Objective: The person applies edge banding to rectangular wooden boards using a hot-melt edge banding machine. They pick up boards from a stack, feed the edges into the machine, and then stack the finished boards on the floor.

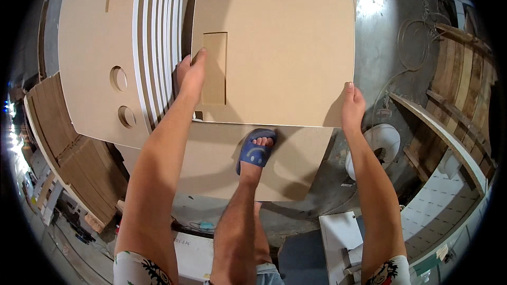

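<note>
A large tan fibreboard panel (290, 53) lies before me, with a round hole near its far left and a rectangular recess along its left side. My left hand (192, 78) is closed on its left edge, thumb on top beside the recess. At the near right corner my right hand (353, 108) grips the same panel, thumb over the edge. The fingers under the panel are hidden. Left of it stands a leaning stack of white-edged panels (95, 53); the front one has two round holes and a slot. My foot in a blue slide sandal (254, 150) rests on another board (211, 171) below.
Brown cardboard sheets (90, 171) lie at the left. To the right are a round white object (388, 140), a thin cable (404, 47) on the grey floor and a wooden pallet (454, 74). White boards (340, 232) lie near my legs.
</note>
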`<control>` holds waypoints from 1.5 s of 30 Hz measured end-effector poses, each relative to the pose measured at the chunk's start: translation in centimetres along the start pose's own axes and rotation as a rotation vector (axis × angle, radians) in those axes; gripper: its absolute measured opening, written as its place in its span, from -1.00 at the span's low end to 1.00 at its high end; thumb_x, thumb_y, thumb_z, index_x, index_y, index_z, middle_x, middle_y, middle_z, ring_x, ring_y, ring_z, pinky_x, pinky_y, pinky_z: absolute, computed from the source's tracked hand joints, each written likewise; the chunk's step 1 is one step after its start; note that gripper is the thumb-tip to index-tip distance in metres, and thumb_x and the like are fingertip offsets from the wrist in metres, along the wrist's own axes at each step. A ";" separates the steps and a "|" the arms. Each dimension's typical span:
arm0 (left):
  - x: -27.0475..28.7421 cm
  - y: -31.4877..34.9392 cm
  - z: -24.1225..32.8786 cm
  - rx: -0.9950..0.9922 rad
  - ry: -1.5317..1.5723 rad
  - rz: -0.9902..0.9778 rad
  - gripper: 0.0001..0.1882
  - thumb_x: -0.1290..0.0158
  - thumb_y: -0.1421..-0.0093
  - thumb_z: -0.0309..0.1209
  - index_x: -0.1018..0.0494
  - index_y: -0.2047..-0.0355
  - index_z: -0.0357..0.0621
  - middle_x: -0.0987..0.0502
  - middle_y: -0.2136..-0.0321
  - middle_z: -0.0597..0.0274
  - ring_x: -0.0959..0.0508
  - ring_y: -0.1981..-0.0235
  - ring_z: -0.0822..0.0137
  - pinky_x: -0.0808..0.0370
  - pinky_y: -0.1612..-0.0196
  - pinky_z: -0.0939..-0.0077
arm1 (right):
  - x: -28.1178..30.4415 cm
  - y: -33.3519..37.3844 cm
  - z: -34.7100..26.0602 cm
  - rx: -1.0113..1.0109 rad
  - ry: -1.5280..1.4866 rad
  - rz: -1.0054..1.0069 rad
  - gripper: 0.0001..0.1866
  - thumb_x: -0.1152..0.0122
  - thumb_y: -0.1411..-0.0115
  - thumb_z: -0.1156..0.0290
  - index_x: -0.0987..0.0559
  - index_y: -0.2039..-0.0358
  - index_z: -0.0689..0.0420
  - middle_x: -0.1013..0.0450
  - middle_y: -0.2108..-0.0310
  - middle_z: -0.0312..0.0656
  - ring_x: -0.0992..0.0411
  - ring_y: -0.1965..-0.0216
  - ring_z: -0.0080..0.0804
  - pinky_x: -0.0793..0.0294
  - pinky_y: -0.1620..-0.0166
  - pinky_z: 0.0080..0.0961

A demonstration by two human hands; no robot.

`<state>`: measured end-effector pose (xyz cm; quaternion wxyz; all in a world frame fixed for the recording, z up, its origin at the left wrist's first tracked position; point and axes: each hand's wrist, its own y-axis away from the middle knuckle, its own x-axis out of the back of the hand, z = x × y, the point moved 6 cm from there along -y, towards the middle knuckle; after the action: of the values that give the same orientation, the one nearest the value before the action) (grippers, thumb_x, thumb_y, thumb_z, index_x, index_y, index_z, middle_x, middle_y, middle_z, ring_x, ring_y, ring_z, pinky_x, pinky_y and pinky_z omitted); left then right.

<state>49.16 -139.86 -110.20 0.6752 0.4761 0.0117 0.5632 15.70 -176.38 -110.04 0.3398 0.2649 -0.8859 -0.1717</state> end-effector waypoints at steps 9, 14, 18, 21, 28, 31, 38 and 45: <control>-0.8 -0.6 -2.5 0.132 0.046 -0.166 -0.55 -0.14 -0.33 -0.28 -0.47 -0.18 -0.16 -0.60 -0.05 0.07 -0.58 -0.07 0.19 -0.53 -0.10 0.21 | -3.1 1.4 2.3 -0.360 -0.180 -0.387 -0.34 -0.16 -0.44 0.19 -0.30 -0.39 0.31 -0.37 -0.30 -0.02 -0.31 -0.30 -0.28 -0.24 -0.34 -0.36; -1.5 -1.7 -3.8 0.147 0.080 -0.283 -0.42 -0.22 -0.27 -0.32 -0.40 -0.28 -0.14 -0.47 -0.24 0.07 -0.55 -0.16 0.14 -0.56 -0.13 0.17 | -3.5 1.3 3.5 -0.385 -0.198 -0.424 -0.06 -0.15 -0.43 0.06 0.08 -0.54 0.32 0.05 -0.56 0.07 0.08 -0.57 -0.11 0.09 -0.53 -0.25; -1.5 -1.3 -3.0 0.129 -0.003 -0.285 -0.31 -0.26 -0.25 -0.33 -0.31 -0.36 -0.13 -0.39 -0.29 0.04 -0.50 -0.23 0.13 -0.54 -0.20 0.15 | -3.6 1.5 2.7 -0.402 -0.129 -0.410 -0.07 -0.13 -0.43 -0.02 0.01 -0.54 0.29 0.03 -0.55 0.05 0.04 -0.55 -0.10 0.04 -0.52 -0.17; -1.0 -1.6 -2.9 0.136 0.007 -0.255 -0.24 -0.28 -0.23 -0.33 -0.27 -0.40 -0.13 -0.37 -0.29 0.04 -0.49 -0.25 0.12 -0.53 -0.23 0.14 | -4.0 1.5 1.5 -0.411 -0.118 -0.440 -0.09 -0.14 -0.42 -0.06 -0.07 -0.52 0.28 0.04 -0.54 0.00 0.02 -0.54 -0.09 0.00 -0.51 -0.12; -0.7 -1.5 -3.1 0.178 0.000 -0.231 0.04 -0.33 -0.20 -0.24 0.04 -0.54 -0.06 -0.12 -0.44 0.04 -0.28 -0.42 0.04 -0.43 -0.34 0.03 | -3.7 0.8 3.7 -0.387 -0.114 -0.435 -0.14 -0.21 -0.38 -0.09 -0.24 -0.47 0.22 0.05 -0.50 -0.08 -0.04 -0.51 -0.10 -0.06 -0.47 0.01; -1.2 -0.4 -2.3 0.161 -0.146 -0.154 0.10 -0.34 -0.17 -0.16 0.09 -0.56 -0.02 0.00 -0.50 0.05 -0.18 -0.47 0.02 -0.33 -0.41 0.00 | -3.6 0.8 3.1 -0.408 -0.116 -0.424 -0.16 -0.22 -0.37 -0.09 -0.27 -0.46 0.20 0.06 -0.50 -0.08 -0.05 -0.50 -0.10 -0.08 -0.46 -0.02; -0.9 0.2 -4.3 0.039 -0.270 0.013 0.13 -0.36 -0.14 -0.16 0.10 -0.56 -0.02 0.00 -0.53 0.04 -0.11 -0.50 0.06 -0.17 -0.50 0.12 | -4.6 1.5 1.3 -0.419 -0.125 -0.450 -0.15 -0.18 -0.42 -0.01 -0.13 -0.51 0.20 0.01 -0.48 -0.14 0.07 -0.54 -0.21 0.08 -0.52 0.04; -1.6 0.4 -6.0 0.033 -0.042 -0.036 0.15 -0.36 -0.13 -0.19 0.13 -0.57 -0.02 0.04 -0.55 0.05 -0.03 -0.54 0.05 -0.06 -0.56 0.17 | -4.3 0.8 3.7 -0.353 -0.090 -0.446 -0.18 -0.19 -0.39 -0.03 -0.25 -0.44 0.28 -0.02 -0.47 -0.06 -0.07 -0.48 -0.08 -0.16 -0.42 0.05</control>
<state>44.99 -137.35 -114.01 0.6774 0.4986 0.0152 0.5406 15.58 -172.76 -114.46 0.2948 0.3820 -0.7765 -0.4052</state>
